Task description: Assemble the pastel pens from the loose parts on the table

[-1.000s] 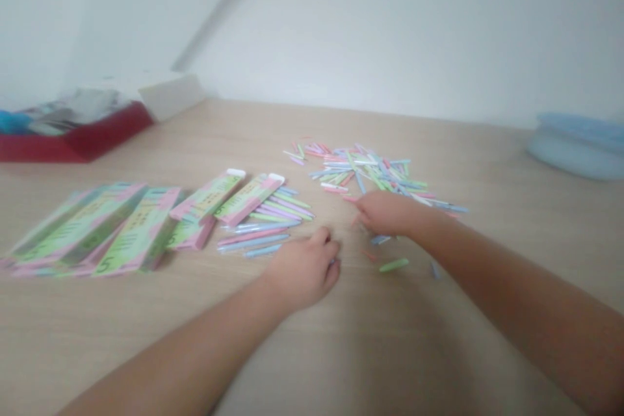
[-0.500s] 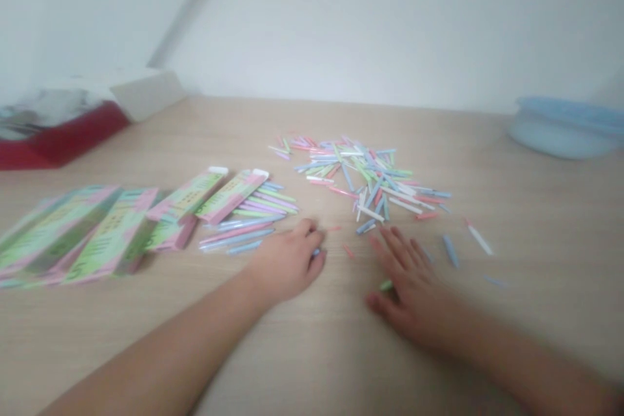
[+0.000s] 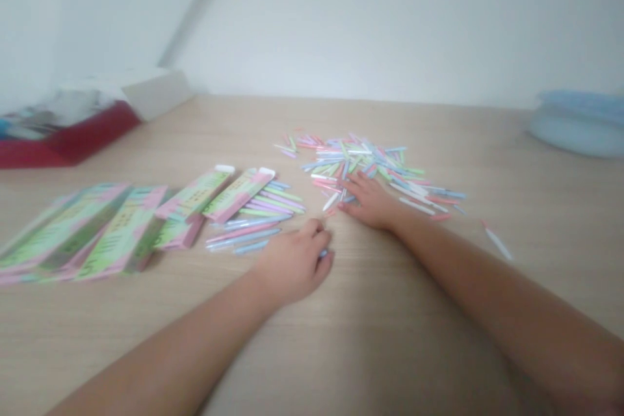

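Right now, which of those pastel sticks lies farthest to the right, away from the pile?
The white stick with a pink end, alone on the tabletop, right of the pile; all others lie further left.

A: Anything legible on the pink-and-green paper packets (image 3: 127, 227)?
B: Negative. Print's on their faces, but blurred. No word, brand or number readable.
A: Same for the two nearest the middle of the table (image 3: 390, 331)?
B: Same. Dark marks only, nothing readable.
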Tool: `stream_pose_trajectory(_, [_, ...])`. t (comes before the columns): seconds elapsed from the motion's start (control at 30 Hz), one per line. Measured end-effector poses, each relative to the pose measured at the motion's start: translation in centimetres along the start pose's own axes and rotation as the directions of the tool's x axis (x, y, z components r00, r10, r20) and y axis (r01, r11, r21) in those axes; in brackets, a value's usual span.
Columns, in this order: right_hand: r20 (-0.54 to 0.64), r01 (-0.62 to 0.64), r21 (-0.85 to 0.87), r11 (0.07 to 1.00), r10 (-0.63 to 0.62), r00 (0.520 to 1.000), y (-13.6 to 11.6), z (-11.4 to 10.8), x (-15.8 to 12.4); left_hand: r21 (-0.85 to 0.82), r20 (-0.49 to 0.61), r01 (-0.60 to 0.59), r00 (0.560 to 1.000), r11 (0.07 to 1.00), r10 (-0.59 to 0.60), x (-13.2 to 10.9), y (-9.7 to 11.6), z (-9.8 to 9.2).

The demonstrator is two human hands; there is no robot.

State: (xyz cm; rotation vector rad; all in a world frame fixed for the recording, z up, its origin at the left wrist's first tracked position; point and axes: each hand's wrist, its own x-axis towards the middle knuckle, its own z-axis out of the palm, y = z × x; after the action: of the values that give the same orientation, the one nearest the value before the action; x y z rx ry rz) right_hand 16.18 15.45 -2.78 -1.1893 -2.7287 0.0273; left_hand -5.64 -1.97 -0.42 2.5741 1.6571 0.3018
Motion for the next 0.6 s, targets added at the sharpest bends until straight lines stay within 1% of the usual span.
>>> stream_pose_trajectory(0.1, [-0.021,0.021,-0.003,1.0,-0.021,1.0,0.4,0.0,1.2,-0.011,0.007,-0.002,1.0,1.0,0.003,0.1,0.0,-0.1])
stream_pose_trajectory(0.2, [-0.104,0.059,-0.023,0.998,-0.061,0.993,0.0,-0.5,0.8,-0.001,0.018,0.002,1.0,1.0,-0.002,0.1,0.1,-0.2])
stream_pose_trajectory(0.23, [-0.14,0.099,-0.034,0.995,-0.102,0.985,-0.3,-0.8,0.5,0.005,0.02,0.001,1.0,1.0,-0.002,0.0,0.1,-0.2])
stream_pose_trajectory(0.3, [-0.171,0.233,-0.055,0.971,-0.239,0.956,-1.0,-1.2,0.0,0.016,0.021,-0.003,1.0,1.0,0.003,0.0,0.1,-0.2])
stream_pose_trajectory(0.37, [-0.119,0.382,-0.06,0.922,-0.387,0.914,-1.8,-1.6,-0.3,0.025,0.021,-0.004,1.0,1.0,0.004,-0.1,0.1,-0.2])
stream_pose_trajectory(0.43, [-0.014,0.484,-0.078,0.871,-0.487,0.874,-2.4,-1.9,-0.4,0.029,0.022,-0.004,1.0,1.0,0.003,-0.1,0.2,-0.3])
stream_pose_trajectory(0.5, [0.074,0.521,-0.121,0.845,-0.516,0.854,-2.9,-2.2,-0.4,0.031,0.024,0.0,1.0,1.0,-0.001,-0.1,0.2,-0.3])
stream_pose_trajectory(0.6, [0.129,0.511,-0.174,0.842,-0.495,0.859,-3.6,-2.5,-0.7,0.028,0.023,0.006,1.0,1.0,-0.007,-0.1,0.2,-0.3])
